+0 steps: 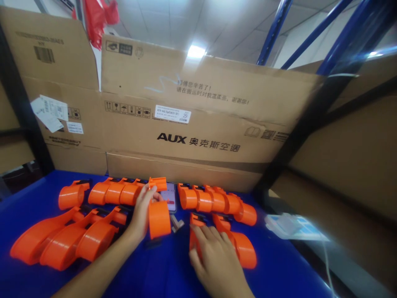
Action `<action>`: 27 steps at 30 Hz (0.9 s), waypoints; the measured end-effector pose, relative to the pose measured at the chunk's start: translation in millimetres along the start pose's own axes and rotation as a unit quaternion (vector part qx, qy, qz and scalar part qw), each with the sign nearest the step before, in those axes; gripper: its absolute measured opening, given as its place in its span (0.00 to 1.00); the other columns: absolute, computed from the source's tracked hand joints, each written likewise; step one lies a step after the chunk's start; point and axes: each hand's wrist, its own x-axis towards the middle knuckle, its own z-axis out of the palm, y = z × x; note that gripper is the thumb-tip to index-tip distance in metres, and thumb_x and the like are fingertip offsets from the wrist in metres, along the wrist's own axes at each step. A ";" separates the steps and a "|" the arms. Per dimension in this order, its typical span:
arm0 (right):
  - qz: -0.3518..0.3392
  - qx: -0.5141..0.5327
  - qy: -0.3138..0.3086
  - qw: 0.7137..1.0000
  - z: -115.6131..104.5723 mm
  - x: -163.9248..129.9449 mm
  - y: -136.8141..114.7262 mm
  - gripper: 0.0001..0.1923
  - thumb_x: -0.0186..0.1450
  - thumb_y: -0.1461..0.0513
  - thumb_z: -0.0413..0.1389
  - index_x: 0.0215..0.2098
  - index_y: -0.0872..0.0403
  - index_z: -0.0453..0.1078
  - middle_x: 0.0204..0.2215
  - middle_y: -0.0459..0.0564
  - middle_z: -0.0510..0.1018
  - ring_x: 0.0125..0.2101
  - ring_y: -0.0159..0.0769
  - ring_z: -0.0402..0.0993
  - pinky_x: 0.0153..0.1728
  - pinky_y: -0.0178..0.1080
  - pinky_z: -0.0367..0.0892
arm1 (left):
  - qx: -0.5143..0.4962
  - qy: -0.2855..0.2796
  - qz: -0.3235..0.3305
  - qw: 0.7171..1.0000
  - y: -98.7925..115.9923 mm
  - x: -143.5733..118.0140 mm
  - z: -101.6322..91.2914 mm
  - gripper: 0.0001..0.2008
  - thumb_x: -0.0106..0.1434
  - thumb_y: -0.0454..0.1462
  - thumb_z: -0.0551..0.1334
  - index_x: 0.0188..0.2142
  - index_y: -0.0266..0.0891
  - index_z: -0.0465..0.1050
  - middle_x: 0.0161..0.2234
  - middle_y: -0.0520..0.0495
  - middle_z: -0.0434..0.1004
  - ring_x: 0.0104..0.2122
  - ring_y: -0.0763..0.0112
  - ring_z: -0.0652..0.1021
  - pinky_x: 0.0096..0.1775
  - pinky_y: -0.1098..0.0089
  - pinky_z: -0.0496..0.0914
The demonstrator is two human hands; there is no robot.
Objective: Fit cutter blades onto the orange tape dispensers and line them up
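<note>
My left hand [144, 205] is closed around the middle of an orange plastic part with a wide ring-shaped end [159, 219], held up off the blue table. Its ring end hangs below the fingers and its narrow end sticks out above them. My right hand [214, 248] is bent over another orange ring-ended part [193, 240], thumb and fingers on it; the hand covers much of that part. Just right of this hand lies a similar orange part [246, 250]. A small grey piece [177, 224] sits on the table between my hands.
Rows of similar orange parts [113, 193] with dark pieces at their ends lie left, and more orange parts [204, 201] right. Behind my left hand is a phone-like screen [171, 196]. A cardboard panel [192, 161] backs the blue table [173, 269]; a dark post [287, 145] stands right.
</note>
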 end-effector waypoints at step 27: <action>-0.017 0.027 -0.035 0.999 73.6 39.1 -26.0 0.31 0.61 0.78 0.45 0.61 0.61 0.68 0.54 0.64 0.76 0.56 0.49 0.71 0.55 0.44 0.67 | 0.021 -0.036 0.001 0.999 7.5 4.3 -3.6 0.13 0.53 0.43 0.69 0.30 0.41 0.68 0.21 0.55 0.73 0.19 0.75 0.71 0.24 0.74 0.66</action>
